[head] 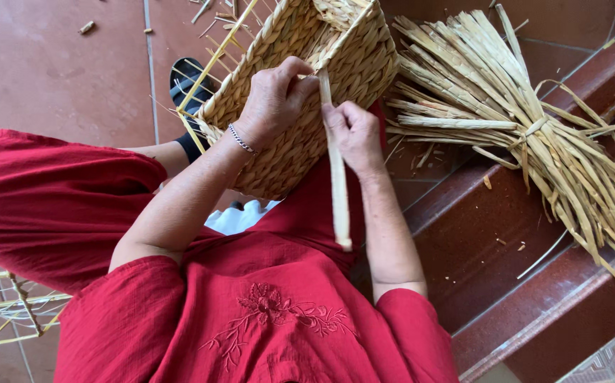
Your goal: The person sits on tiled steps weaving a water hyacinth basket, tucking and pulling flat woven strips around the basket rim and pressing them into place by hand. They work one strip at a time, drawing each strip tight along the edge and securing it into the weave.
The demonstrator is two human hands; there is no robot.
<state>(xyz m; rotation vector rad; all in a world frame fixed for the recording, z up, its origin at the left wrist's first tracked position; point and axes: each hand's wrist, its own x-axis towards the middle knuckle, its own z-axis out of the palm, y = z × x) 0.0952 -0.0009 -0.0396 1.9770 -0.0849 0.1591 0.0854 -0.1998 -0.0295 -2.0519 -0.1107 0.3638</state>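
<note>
L hand [273, 99] lies curled on the side of the woven basket [300, 106] propped on the lap, fingertips pinching the top of 1 flat pale straw strip [337, 177], while R hand [353, 131] grips that strip just below, w/ a tied straw bundle [527, 135] lying nearby on the reddish step [492, 241].

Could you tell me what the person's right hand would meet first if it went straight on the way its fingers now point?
The right hand points up the picture, fingers on the flat straw strip. Straight on, it would likely meet the woven basket wall first, though depth is unclear.
</note>
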